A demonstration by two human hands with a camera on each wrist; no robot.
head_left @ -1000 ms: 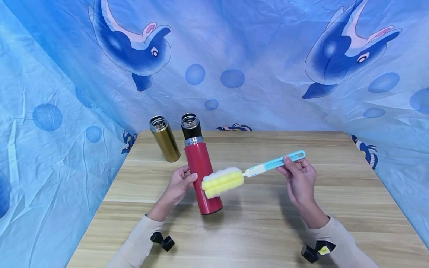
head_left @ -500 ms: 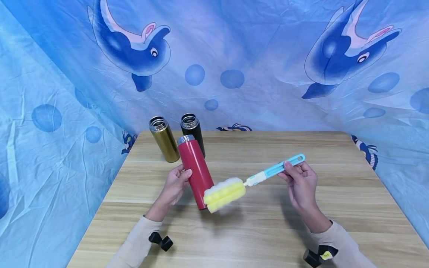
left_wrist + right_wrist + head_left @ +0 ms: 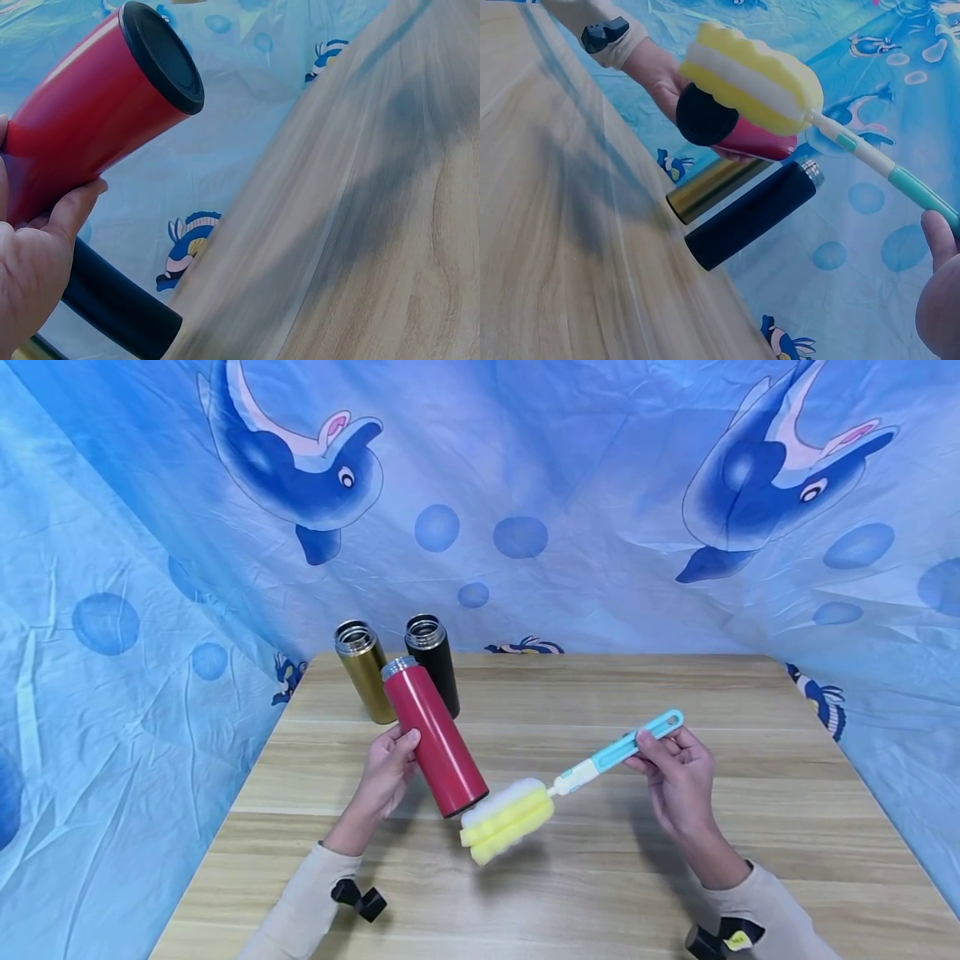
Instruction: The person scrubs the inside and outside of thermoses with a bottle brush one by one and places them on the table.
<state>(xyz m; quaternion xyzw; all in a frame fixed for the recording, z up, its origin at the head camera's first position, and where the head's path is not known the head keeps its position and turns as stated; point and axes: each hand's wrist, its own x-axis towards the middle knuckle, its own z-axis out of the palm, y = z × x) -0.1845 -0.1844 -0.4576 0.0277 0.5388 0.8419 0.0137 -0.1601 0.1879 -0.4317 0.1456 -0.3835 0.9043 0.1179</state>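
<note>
My left hand (image 3: 387, 770) grips a red vacuum flask (image 3: 435, 737) round its side, lidless and tilted, its steel neck toward the back left. In the left wrist view the black base of the red flask (image 3: 112, 105) points up and away from the table. My right hand (image 3: 678, 777) pinches the turquoise handle of a bottle brush (image 3: 618, 750). The yellow and white sponge head (image 3: 508, 818) slants down to the left, just below the flask's base in the head view. In the right wrist view the sponge head (image 3: 754, 79) overlaps the flask.
A gold flask (image 3: 367, 677) and a black flask (image 3: 435, 668), both without lids, stand at the back left of the wooden table (image 3: 600, 893). The red flask partly covers them in the head view. A blue dolphin-print cloth (image 3: 585, 468) hangs behind and along the sides.
The red flask has tilted further, its neck going left and its base lifting. The brush head has dropped lower, and the handle slants more steeply.
</note>
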